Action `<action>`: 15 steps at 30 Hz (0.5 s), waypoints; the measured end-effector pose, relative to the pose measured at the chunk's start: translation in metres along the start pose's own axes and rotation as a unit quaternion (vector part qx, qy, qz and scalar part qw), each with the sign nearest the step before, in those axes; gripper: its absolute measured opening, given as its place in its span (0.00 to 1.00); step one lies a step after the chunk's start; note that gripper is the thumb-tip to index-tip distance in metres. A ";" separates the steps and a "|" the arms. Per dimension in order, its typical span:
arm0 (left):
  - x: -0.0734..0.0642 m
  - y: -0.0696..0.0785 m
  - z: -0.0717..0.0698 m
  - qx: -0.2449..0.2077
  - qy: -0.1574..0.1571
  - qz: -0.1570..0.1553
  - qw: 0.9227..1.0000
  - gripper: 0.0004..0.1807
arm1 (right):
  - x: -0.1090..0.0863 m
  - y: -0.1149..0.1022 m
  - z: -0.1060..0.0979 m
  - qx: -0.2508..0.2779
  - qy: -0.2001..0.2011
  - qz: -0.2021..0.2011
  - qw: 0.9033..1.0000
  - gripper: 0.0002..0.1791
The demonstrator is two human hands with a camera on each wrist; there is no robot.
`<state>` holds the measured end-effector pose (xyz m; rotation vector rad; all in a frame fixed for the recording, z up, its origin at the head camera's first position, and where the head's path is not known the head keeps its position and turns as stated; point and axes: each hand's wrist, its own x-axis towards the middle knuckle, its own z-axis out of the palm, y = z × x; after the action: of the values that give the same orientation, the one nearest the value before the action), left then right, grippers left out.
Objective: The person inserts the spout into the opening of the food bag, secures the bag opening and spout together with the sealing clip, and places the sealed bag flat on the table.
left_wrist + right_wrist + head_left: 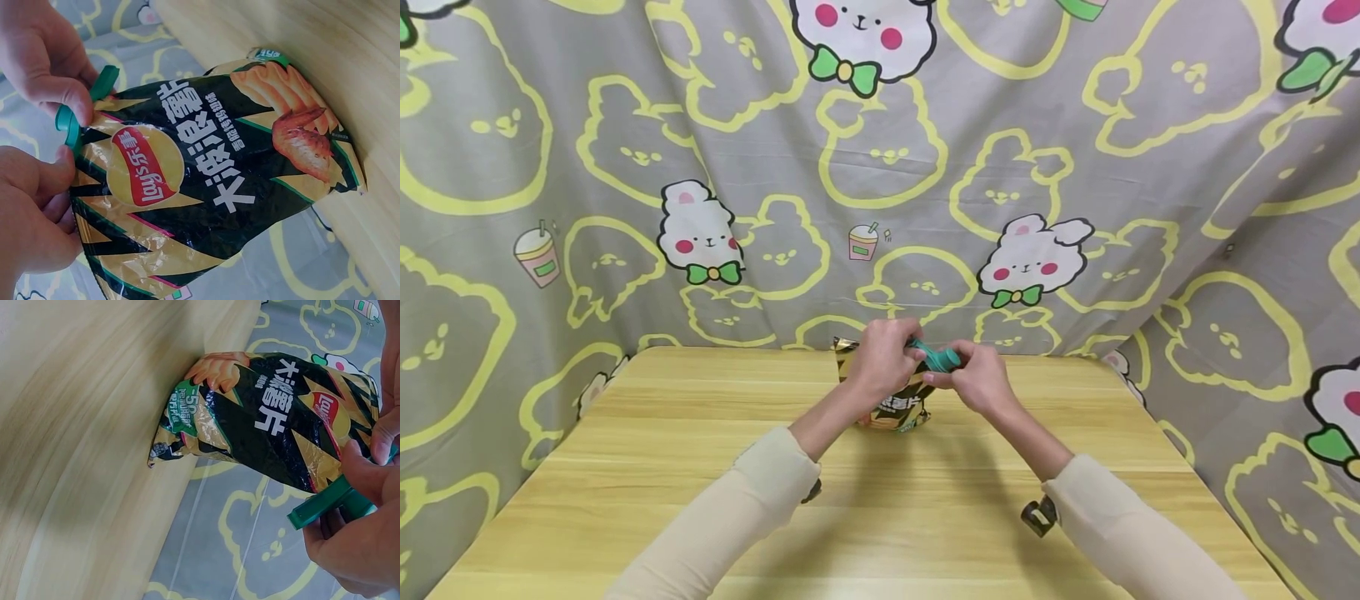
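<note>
A black and gold Lay's potato chip bag [895, 404] stands on the table, its wing picture and label showing in the left wrist view [231, 150]. My left hand [886, 357] pinches the bag's top edge, its thumb close against a green bag clip [942, 358]. With my right hand [977, 377] I hold that clip between thumb and fingers at the bag's upper right corner. The clip [315, 509] sticks out past the right hand's fingers in the right wrist view. How far the clip sits over the bag's edge is partly hidden by the fingers.
The bag is near the back edge of a light wooden table [700, 433]. A grey curtain [760, 167] with cartoon prints hangs behind and at both sides. A small dark wrist device [1039, 517] shows below the right sleeve.
</note>
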<state>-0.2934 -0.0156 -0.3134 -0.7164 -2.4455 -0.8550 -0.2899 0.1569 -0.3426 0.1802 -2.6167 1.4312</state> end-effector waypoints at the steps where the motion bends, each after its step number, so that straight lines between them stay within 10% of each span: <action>1: 0.000 0.000 0.000 0.001 0.000 0.000 1.000 0.03 | 0.000 0.000 0.000 0.000 0.000 0.001 1.000 0.20; 15: -0.001 0.001 0.003 0.004 0.007 -0.001 1.000 0.04 | 0.001 -0.004 -0.001 -0.027 0.020 0.021 0.999 0.16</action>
<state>-0.2928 -0.0138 -0.3155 -0.7026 -2.4374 -0.8472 -0.2905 0.1554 -0.3385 0.0892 -2.6374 1.3616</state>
